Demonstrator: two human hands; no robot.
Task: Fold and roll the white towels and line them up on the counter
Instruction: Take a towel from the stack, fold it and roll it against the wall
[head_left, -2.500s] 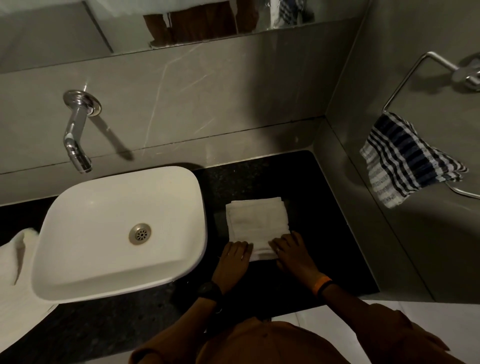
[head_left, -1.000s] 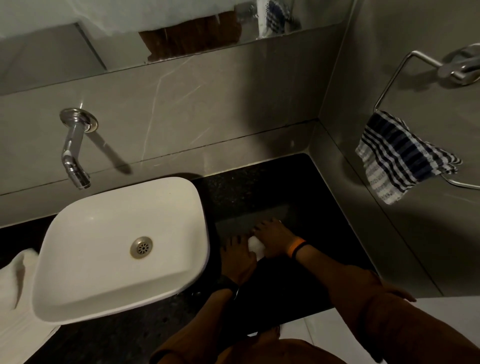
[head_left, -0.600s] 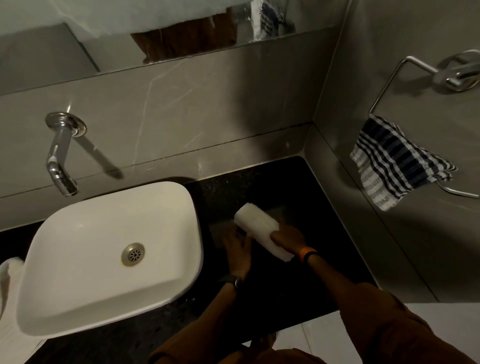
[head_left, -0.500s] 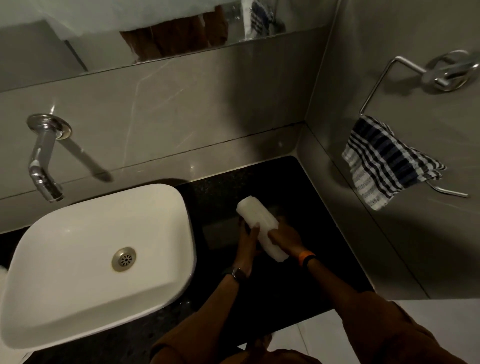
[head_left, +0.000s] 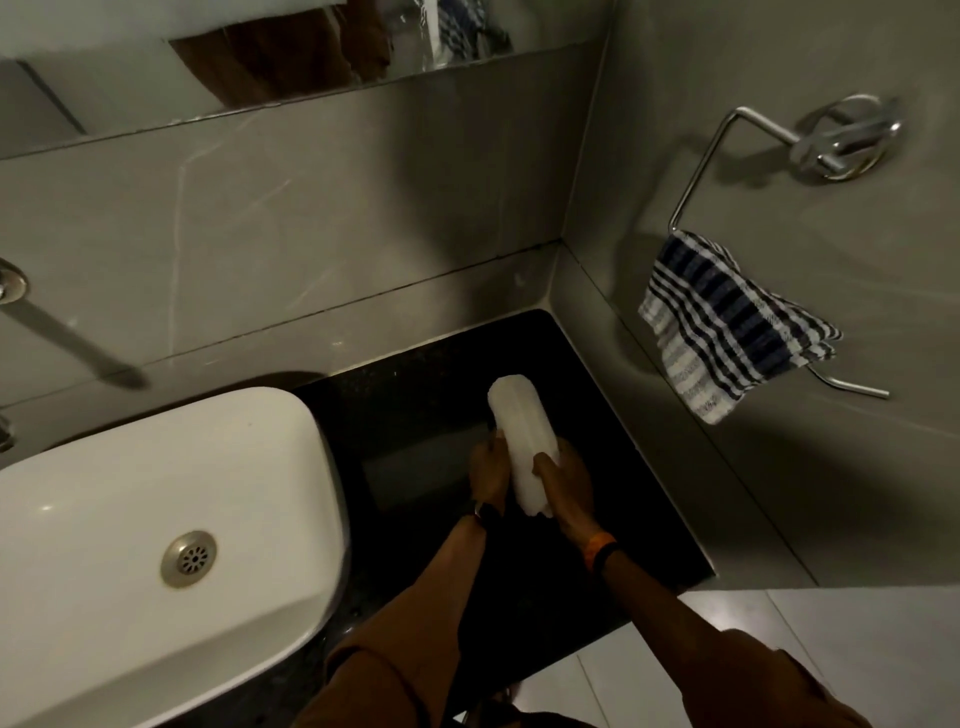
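The rolled white towel (head_left: 522, 447) is held over the dark counter (head_left: 634, 499), just right of the basin (head_left: 156, 519), its long axis pointing away from the person toward the back wall. The left hand (head_left: 488, 475) closes on its left side and the right hand (head_left: 566, 486) wraps its near end, fingers curled round the cloth; both grip it firmly, though how tightly cannot be told. The likeliest trouble is the roll slackening: if either hand lets go before the towel lies with its loose edge underneath, the outer layer could spring open. Set down crooked or too close to the counter's front edge, it could also roll off toward the floor. The loose edge itself is not visible, nor is the underside of the roll, so it is unclear whether it touches the counter or hangs just above it. The picture is dim, the tap is cut off at the left edge, and a striped cloth (head_left: 727, 327) hangs from the wall ring (head_left: 696, 176), well apart.
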